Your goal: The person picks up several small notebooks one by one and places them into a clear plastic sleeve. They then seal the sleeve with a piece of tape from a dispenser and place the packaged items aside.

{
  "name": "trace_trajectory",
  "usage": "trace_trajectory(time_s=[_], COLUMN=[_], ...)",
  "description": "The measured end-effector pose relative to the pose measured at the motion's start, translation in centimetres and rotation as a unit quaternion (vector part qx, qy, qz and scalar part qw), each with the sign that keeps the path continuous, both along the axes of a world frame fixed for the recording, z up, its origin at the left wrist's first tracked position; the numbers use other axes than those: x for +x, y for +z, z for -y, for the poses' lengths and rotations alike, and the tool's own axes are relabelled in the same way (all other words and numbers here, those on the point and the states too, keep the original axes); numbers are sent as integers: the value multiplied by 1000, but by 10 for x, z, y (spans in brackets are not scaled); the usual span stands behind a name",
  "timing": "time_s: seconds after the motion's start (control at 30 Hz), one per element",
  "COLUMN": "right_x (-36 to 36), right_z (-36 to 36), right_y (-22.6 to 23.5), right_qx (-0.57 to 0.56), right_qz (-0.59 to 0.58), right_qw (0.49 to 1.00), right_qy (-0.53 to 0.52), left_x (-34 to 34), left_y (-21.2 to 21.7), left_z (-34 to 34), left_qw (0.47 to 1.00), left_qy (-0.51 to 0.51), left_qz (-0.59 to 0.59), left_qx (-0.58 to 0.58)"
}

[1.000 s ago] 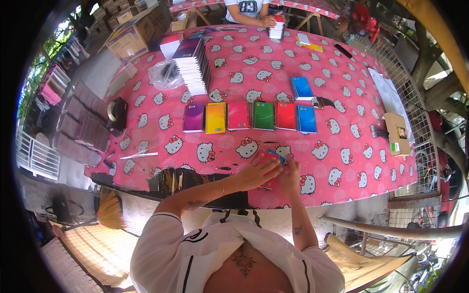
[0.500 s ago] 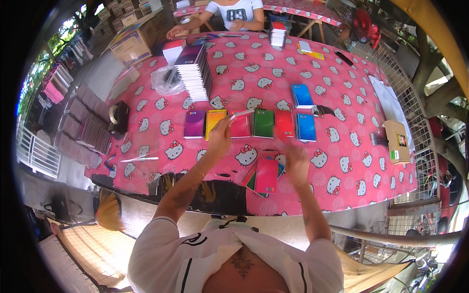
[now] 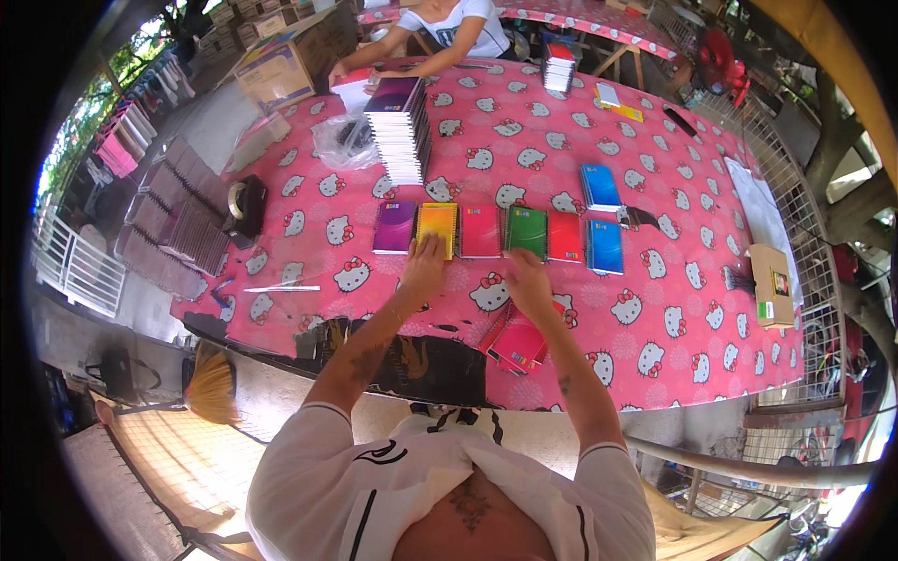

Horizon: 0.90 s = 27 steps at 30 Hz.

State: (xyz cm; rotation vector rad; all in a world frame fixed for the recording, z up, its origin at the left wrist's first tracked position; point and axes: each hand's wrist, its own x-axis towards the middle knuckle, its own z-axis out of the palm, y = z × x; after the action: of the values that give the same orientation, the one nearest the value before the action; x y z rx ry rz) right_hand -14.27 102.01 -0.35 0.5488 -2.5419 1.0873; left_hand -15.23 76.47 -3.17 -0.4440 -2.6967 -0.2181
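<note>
A row of small spiral notebooks runs across the table: purple [image 3: 394, 229], yellow [image 3: 437, 221], pink [image 3: 482, 232], green [image 3: 527, 228], red [image 3: 565, 236] and blue [image 3: 605, 247]. My left hand [image 3: 427, 268] rests its fingers, laid out flat, on the lower part of the yellow notebook. At the green notebook's lower left corner, the bent fingers of my right hand [image 3: 528, 279] touch its edge. Beneath my right forearm is a loose, tilted pile of notebooks with a pink-red notebook [image 3: 520, 344] on top.
Behind the row rises a tall notebook stack [image 3: 400, 136] beside a clear plastic bag [image 3: 341, 145]. Another blue notebook [image 3: 600, 187] lies beyond the row. A black case [image 3: 246, 210] stands left, a cardboard box [image 3: 770, 285] right. Across the table, a co-worker [image 3: 454, 33] handles a red-topped stack [image 3: 354, 89].
My left hand has come down onto the yellow notebook; the pale-edged item it held is gone from view. My right hand moved left to the green one. The near pile's top notebook turned.
</note>
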Motion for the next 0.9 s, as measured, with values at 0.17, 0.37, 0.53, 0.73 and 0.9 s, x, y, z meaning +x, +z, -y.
trace_trajectory(time_s=[0.17,0.37,0.53,0.73,0.9], right_x=[-46,-62,5,160,179], right_z=[41,39,6,-30,-43], right_y=[-39,-28,47,46,-29], right_qx=[169,-15,-315,46,-477], right_qz=[-75,-5,74,-69,141], right_qw=[983,999,930,990,846], right_qy=[3,-30,-177,-115,-190], left_x=[-13,15,43,94,129], left_y=[13,41,92,114,35], left_z=[12,20,9,-50,-100], left_qw=[961,869,831,918,903], left_qy=[-43,21,8,-214,-374], left_qz=[-13,43,11,-140,111], left_qx=[273,492,556,304,180])
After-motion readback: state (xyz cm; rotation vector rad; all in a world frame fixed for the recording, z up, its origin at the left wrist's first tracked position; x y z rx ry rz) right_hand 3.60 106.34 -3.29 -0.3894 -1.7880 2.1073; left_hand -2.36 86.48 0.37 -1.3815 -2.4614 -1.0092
